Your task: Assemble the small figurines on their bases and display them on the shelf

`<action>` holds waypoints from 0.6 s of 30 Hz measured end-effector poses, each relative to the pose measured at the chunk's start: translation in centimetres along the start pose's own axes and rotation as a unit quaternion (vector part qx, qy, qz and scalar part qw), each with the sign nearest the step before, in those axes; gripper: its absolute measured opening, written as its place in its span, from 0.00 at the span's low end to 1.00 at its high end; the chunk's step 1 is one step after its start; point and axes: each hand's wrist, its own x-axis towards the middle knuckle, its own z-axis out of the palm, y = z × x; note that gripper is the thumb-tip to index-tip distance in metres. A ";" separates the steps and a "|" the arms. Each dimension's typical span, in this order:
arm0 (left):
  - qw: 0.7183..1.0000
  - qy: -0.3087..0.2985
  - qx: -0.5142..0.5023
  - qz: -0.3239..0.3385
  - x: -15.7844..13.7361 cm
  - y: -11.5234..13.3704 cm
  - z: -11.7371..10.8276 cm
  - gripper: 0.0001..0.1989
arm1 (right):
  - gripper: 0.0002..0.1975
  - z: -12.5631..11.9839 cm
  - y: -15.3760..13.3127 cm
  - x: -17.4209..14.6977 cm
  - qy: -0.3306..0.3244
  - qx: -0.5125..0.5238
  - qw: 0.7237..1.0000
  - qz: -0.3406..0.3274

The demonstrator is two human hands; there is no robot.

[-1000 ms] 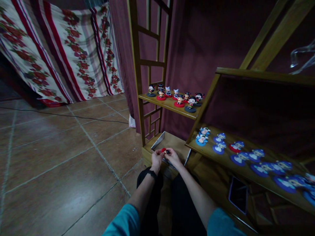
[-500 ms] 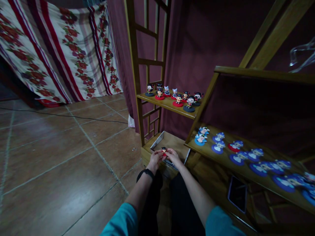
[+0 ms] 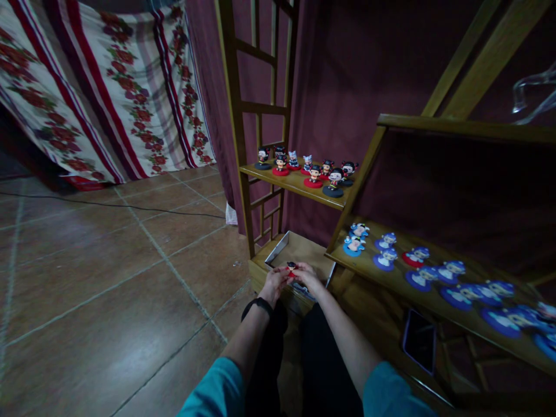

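Note:
Between my two hands is a small figurine (image 3: 291, 267) with black hair and a red base. My left hand (image 3: 276, 282) grips it from the left, and my right hand (image 3: 306, 274) pinches it from the right. Both hands are closed around its lower part, which the fingers partly cover. They are above the near side of a shallow cardboard box (image 3: 299, 249) with white walls. Some small items in the near part of the box are partly hidden by my hands.
Several similar figurines on red and dark bases stand on a wooden shelf (image 3: 295, 181) ahead. To the right, a lower shelf (image 3: 365, 260) bears blue and purple-based figurines. A dark phone-like device (image 3: 419, 341) lies below it. Tiled floor (image 3: 130, 301) spreads to the left.
The figurine has tilted or turned slightly between my fingers, its head shifting a little right and down. Both hands keep hold of it in nearly the same place.

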 end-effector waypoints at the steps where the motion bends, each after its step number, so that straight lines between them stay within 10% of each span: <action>1: 1.000 0.001 0.001 0.001 0.0 0.0 0.0 0.07 | 0.11 0.0 0.0 0.0 -0.001 0.007 1.000 0.000; 18: 0.999 -0.005 -0.043 -0.022 -0.1 0.1 0.1 0.02 | 0.11 -0.5 0.6 0.2 -0.025 -0.022 0.999 0.008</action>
